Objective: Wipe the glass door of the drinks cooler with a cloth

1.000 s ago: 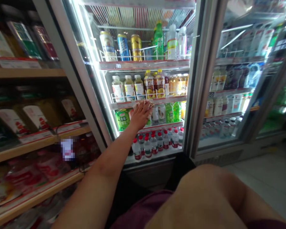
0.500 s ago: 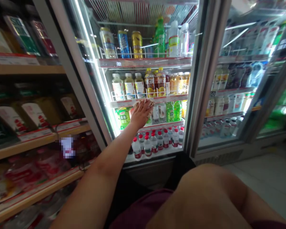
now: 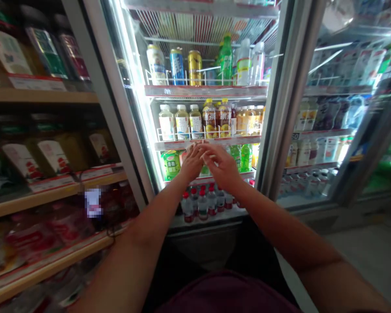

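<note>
My left hand (image 3: 192,163) is raised in front of a lit drinks cooler (image 3: 270,143), its fingers bent over a light cloth (image 3: 200,142) that is mostly hidden now. My right hand (image 3: 224,166) meets it from the right, fingers apart and half curled, their tips at the left hand's fingers. Both hands appear in front of the third shelf's front strip (image 3: 174,145). Behind them are a green pack (image 3: 170,165) and green bottles (image 3: 246,157). Below stand small red-capped water bottles (image 3: 202,205).
Higher shelves hold pale-yellow juice bottles (image 3: 167,123), dark tea bottles (image 3: 209,119) and a gold can (image 3: 194,68). To the left are wooden shelves (image 3: 35,95) with large bottles. A metal door frame (image 3: 299,87) and further coolers stand on the right.
My right hand has come up from below right, away from my knee, to my left hand. The cloth, plain under my left hand before, is now mostly covered. The view has shifted slightly.
</note>
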`<state>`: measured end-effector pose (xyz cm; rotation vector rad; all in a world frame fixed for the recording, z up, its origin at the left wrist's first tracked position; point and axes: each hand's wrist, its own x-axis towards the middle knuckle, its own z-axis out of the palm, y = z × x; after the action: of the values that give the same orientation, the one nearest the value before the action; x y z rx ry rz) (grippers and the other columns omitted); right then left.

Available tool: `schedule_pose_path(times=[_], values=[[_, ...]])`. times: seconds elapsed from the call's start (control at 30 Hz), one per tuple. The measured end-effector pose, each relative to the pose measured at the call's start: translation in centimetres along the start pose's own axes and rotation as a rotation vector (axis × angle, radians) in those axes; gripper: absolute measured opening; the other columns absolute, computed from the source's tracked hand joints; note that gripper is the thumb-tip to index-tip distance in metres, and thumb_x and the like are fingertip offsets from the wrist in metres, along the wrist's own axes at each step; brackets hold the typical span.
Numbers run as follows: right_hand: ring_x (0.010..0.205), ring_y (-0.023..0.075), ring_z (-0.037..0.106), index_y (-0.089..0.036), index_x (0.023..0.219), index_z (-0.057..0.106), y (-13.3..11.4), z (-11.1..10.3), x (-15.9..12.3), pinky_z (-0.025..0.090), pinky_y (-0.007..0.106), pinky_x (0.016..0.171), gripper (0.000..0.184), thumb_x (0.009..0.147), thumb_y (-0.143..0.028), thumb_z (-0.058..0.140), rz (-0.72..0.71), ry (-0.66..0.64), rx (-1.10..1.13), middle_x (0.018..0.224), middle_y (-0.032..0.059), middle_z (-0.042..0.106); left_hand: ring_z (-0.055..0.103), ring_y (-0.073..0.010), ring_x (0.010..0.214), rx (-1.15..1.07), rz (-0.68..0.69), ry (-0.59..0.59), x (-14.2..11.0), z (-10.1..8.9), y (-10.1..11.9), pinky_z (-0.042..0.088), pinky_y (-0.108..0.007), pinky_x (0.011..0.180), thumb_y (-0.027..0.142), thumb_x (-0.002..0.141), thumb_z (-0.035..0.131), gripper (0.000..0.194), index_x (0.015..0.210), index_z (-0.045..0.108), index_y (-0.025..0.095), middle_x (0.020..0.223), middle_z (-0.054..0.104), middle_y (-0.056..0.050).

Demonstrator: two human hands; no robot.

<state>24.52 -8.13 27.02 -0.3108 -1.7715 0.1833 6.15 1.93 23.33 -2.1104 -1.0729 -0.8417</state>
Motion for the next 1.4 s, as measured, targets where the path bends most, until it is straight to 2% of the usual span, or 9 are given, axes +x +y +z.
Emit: schedule_pose_path(times=[0.07,0.13,0.27,0.53,0.67,0.87,1.07,1.2,1.4], values=[[0.120,0.0240,0.065,-0.019,0.129,0.067,5.4,0.7,-0.3,0.055,0.044,0.109,0.040,0.096,-0.016,0.045,0.076,0.101,-0.223,0.124,0.0138,0.068,0.032,-0.0266,0.155,-0.011,-0.001,0.067,0.0,0.3,-0.5,0.029,-0.054,0.128,0.017,0.101,0.041,0.042,0.141,0.054,0.018,0.160,0.046,-0.011],[0.124,0.0267,0.062,-0.015,0.133,0.066,9.7,1.6,-0.8,0.053,0.047,0.112,0.046,0.092,-0.011,0.046,0.056,0.041,-0.328,0.128,0.0166,0.066,0.042,-0.0250,0.149,-0.043,-0.020,0.158,0.2,0.7,-0.9,0.037,-0.050,0.123,0.016,0.100,0.044,0.039,0.137,0.053,0.017,0.154,0.052,-0.014],[0.140,0.0270,0.051,-0.020,0.154,0.049,13.4,4.0,-0.9,0.047,0.046,0.119,0.065,0.090,-0.007,0.049,-0.074,-0.037,-0.408,0.145,0.0161,0.055,0.059,-0.0224,0.132,-0.097,-0.066,0.317,0.5,1.6,-1.5,0.051,-0.045,0.110,0.014,0.096,0.046,0.030,0.125,0.051,0.020,0.140,0.061,-0.015],[0.149,0.0334,0.040,-0.020,0.155,0.049,13.6,5.1,2.4,0.040,0.051,0.122,0.063,0.094,-0.017,0.062,-0.220,-0.140,-0.597,0.162,0.0164,0.038,0.045,-0.0236,0.146,-0.025,0.055,0.280,-2.1,-1.4,-3.1,0.046,-0.046,0.116,0.014,0.092,0.048,0.041,0.132,0.049,0.022,0.145,0.056,-0.015],[0.138,0.0333,0.052,-0.018,0.152,0.053,13.7,4.7,2.8,0.049,0.048,0.115,0.058,0.096,-0.024,0.065,-0.300,-0.283,-0.718,0.155,0.0141,0.051,0.023,-0.0272,0.158,0.177,-0.131,0.374,-1.7,-2.3,-4.9,0.028,-0.054,0.126,0.023,0.100,0.044,0.054,0.154,0.038,0.019,0.158,0.047,-0.015],[0.124,0.0261,0.062,-0.021,0.127,0.073,14.8,2.3,1.3,0.053,0.042,0.106,0.031,0.099,-0.019,0.060,-0.504,-0.453,-0.739,0.133,0.0092,0.069,0.007,-0.0272,0.159,0.281,-0.229,0.338,-0.4,-0.9,-6.0,0.011,-0.056,0.131,0.029,0.103,0.041,0.070,0.167,0.013,0.021,0.168,0.029,-0.011],[0.131,0.0287,0.056,-0.023,0.115,0.074,14.7,-0.5,7.9,0.044,0.053,0.116,0.021,0.101,-0.023,0.058,-0.454,-0.022,-0.628,0.128,0.0066,0.072,0.005,-0.0278,0.159,0.328,-0.254,0.297,-0.7,-0.5,-5.9,0.011,-0.056,0.132,0.032,0.103,0.041,0.073,0.167,0.009,0.019,0.168,0.025,-0.010],[0.143,0.0306,0.046,-0.024,0.121,0.070,13.6,2.2,14.8,0.042,0.058,0.120,0.026,0.103,-0.023,0.050,-0.451,0.157,-0.451,0.138,0.0059,0.065,0.002,-0.0279,0.159,0.328,-0.249,0.287,-0.8,-0.6,-5.9,0.012,-0.057,0.131,0.032,0.104,0.040,0.071,0.167,0.010,0.018,0.169,0.024,-0.010],[0.151,0.0306,0.036,-0.028,0.129,0.067,10.6,10.2,19.0,0.035,0.058,0.127,0.034,0.101,-0.017,0.052,-0.461,-0.041,-0.376,0.140,0.0025,0.062,0.001,-0.0285,0.159,0.300,-0.260,0.244,-0.9,-0.7,-5.9,0.010,-0.057,0.131,0.032,0.104,0.041,0.064,0.164,0.025,0.015,0.168,0.028,-0.012]])
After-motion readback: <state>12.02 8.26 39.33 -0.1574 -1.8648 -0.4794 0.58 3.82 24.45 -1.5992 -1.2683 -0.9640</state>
